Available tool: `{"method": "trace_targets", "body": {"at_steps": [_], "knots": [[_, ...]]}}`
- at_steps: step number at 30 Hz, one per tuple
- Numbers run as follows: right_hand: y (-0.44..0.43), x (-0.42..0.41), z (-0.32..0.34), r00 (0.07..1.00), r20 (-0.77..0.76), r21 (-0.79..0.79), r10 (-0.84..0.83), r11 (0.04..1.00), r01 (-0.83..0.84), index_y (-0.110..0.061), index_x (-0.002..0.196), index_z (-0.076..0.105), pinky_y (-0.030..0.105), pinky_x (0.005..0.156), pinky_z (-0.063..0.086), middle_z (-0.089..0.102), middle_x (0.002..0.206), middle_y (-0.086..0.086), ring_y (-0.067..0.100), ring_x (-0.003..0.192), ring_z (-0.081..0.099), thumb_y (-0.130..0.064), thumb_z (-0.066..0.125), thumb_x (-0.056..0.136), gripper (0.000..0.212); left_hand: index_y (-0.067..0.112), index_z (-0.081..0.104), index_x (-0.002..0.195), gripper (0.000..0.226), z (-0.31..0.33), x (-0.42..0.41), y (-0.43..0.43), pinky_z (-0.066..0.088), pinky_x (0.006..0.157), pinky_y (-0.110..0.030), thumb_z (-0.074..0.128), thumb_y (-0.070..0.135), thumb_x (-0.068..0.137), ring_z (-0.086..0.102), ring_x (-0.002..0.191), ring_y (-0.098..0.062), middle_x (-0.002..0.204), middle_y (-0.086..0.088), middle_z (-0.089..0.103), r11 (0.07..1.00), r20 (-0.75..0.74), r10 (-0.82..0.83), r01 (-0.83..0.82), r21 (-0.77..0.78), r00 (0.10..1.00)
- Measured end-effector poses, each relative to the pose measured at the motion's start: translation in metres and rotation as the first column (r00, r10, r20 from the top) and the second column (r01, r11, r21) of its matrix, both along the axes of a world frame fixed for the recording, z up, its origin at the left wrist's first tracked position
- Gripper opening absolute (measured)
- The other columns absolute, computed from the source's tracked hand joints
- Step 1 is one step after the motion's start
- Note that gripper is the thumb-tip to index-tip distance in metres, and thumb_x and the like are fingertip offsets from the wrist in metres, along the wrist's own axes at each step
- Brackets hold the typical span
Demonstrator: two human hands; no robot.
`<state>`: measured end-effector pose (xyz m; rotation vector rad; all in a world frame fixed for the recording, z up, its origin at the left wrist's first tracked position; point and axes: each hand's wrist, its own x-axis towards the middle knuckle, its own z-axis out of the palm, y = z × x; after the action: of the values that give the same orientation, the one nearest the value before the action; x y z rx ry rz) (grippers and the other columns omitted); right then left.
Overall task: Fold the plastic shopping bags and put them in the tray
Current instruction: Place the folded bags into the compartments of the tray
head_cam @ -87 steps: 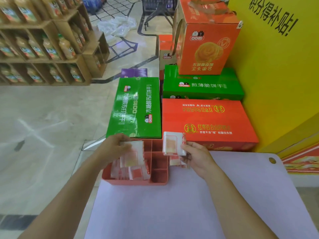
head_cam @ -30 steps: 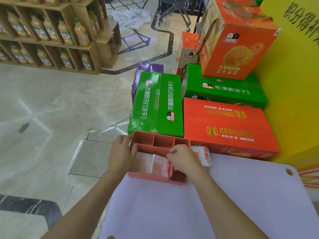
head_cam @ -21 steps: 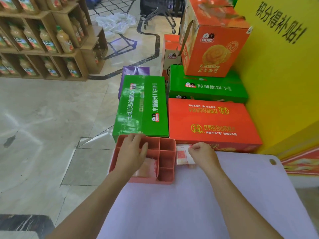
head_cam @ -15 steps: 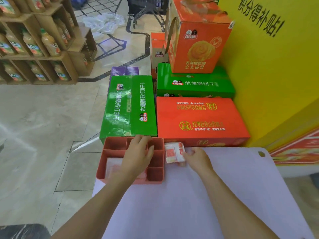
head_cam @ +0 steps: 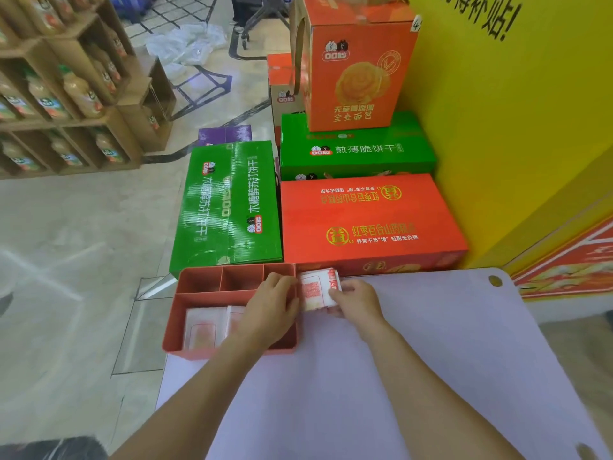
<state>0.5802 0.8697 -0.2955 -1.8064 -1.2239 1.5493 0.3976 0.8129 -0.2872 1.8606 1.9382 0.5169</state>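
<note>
Two or so stacked bags [head_cam: 202, 330] already lie flat in the big near compartment of my tray [head_cam: 172, 327]. My right hand [head_cam: 356, 298] pinches one more folded bag [head_cam: 315, 288] on the counter [head_cam: 431, 360], just beside the tray's right wall and not yet in. My left hand [head_cam: 268, 310] lies over the tray; I can't tell whether it grips anything.

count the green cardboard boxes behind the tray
2. One green cardboard box lies just beyond the red plastic tray; the other sits further back under the tall orange carton. More may hide behind the stack.
</note>
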Motion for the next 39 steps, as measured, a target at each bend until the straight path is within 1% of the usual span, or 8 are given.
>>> {"method": "trace_targets", "body": {"at_steps": [4,6,9,17,22,29,34,39], "knots": [[0.005,0.021,0.005,0.954,-0.269,-0.099,-0.133,0.989,0.110,-0.007,0.104,0.065,0.028,0.062,0.058,0.076,0.096,0.011,0.019,0.070,0.073,-0.005,0.064,0.097,0.008,0.011,0.061,0.125,0.032,0.001,0.008,-0.002,0.047,0.080,-0.032,0.061,0.017,0.093,0.059,0.098,-0.023,0.118,-0.003,0.053,0.997,0.037,0.052,-0.054,0.063,0.998],[0.009,0.034,0.007,0.920,-0.346,-0.144,-0.185,0.979,0.143,-0.005,0.108,0.065,0.029,0.065,0.057,0.076,0.097,0.011,0.015,0.070,0.071,-0.005,0.064,0.097,0.011,0.013,0.062,0.115,0.022,0.001,0.016,-0.001,0.047,0.071,-0.034,0.059,0.019,0.094,0.060,0.088,-0.024,0.109,-0.001,0.054,0.992,0.055,0.112,-0.115,0.053,0.992],[0.015,0.052,0.008,0.879,-0.399,-0.198,-0.262,0.960,0.196,-0.006,0.111,0.066,0.031,0.070,0.056,0.077,0.096,0.012,0.018,0.076,0.068,-0.005,0.066,0.096,0.015,0.013,0.061,0.107,0.016,-0.001,0.032,0.005,0.050,0.074,-0.040,0.055,0.021,0.094,0.062,0.089,-0.029,0.101,-0.004,0.062,0.987,0.010,0.157,-0.156,-0.038,0.988],[0.018,0.090,0.001,0.846,-0.434,-0.229,-0.311,0.946,0.230,-0.006,0.115,0.066,0.030,0.071,0.055,0.077,0.096,0.011,0.018,0.079,0.068,-0.006,0.066,0.096,0.018,0.008,0.057,0.117,0.034,-0.011,0.076,0.030,0.043,0.086,-0.038,0.051,-0.003,0.086,0.051,0.109,-0.032,0.123,-0.012,0.058,0.998,-0.246,0.001,-0.017,-0.064,0.969],[0.019,0.102,-0.004,0.833,-0.456,-0.232,-0.312,0.946,0.227,-0.003,0.119,0.065,0.029,0.069,0.056,0.077,0.098,0.013,0.017,0.076,0.068,-0.006,0.066,0.096,0.023,0.016,0.057,0.122,0.034,-0.016,0.085,0.042,0.039,0.091,-0.035,0.056,0.011,0.089,0.049,0.113,-0.028,0.122,-0.005,0.059,0.993,-0.495,-0.034,-0.025,-0.111,0.868],[0.021,0.112,-0.009,0.835,-0.457,-0.236,-0.305,0.947,0.216,-0.004,0.120,0.064,0.030,0.071,0.057,0.077,0.101,0.013,0.017,0.079,0.070,-0.008,0.067,0.096,0.025,0.018,0.062,0.112,0.052,-0.039,0.090,0.051,0.047,0.082,-0.041,0.078,0.005,0.065,0.055,0.094,-0.032,0.105,-0.007,0.060,1.000,-0.435,0.009,-0.018,-0.017,0.901],[0.021,0.118,-0.010,0.836,-0.464,-0.238,-0.294,0.950,0.202,-0.005,0.120,0.065,0.030,0.071,0.057,0.078,0.101,0.012,0.016,0.079,0.070,-0.008,0.067,0.096,0.024,0.013,0.051,0.124,0.046,-0.042,0.098,0.048,0.045,0.094,-0.041,0.066,0.007,0.081,0.052,0.106,-0.035,0.122,-0.014,0.050,0.977,-0.383,0.147,-0.194,-0.085,0.912],[0.021,0.119,-0.008,0.838,-0.463,-0.236,-0.289,0.951,0.197,-0.006,0.119,0.065,0.030,0.072,0.056,0.077,0.102,0.012,0.016,0.079,0.070,-0.009,0.067,0.096,0.022,0.019,0.053,0.127,0.051,-0.052,0.090,0.054,0.037,0.093,-0.039,0.065,0.010,0.079,0.048,0.108,-0.031,0.123,-0.006,0.052,0.987,-0.443,0.085,-0.134,-0.082,0.892]]}}
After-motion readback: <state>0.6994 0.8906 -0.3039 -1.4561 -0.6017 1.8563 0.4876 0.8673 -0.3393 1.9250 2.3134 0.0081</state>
